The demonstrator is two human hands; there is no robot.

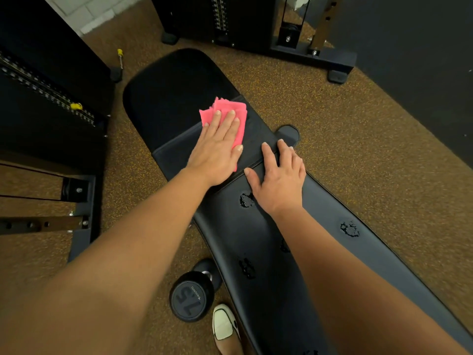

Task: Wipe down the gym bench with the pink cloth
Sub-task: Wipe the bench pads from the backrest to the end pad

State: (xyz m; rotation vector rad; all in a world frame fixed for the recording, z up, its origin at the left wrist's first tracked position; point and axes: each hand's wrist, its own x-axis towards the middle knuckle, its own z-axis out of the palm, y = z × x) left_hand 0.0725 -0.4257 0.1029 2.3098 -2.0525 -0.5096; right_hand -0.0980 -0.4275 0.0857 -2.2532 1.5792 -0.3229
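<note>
A black padded gym bench runs from the upper middle down to the lower right. A folded pink cloth lies on it near the gap between seat pad and long back pad. My left hand presses flat on the cloth with straight fingers. My right hand rests on the bench beside it, fingers spread across the gap. Several wet splotches sit on the long pad close to me.
A black 15 dumbbell stands on the speckled brown floor left of the bench, by my cream shoe. Weight-stack machines stand at the left and behind the bench. A dark wall is on the right.
</note>
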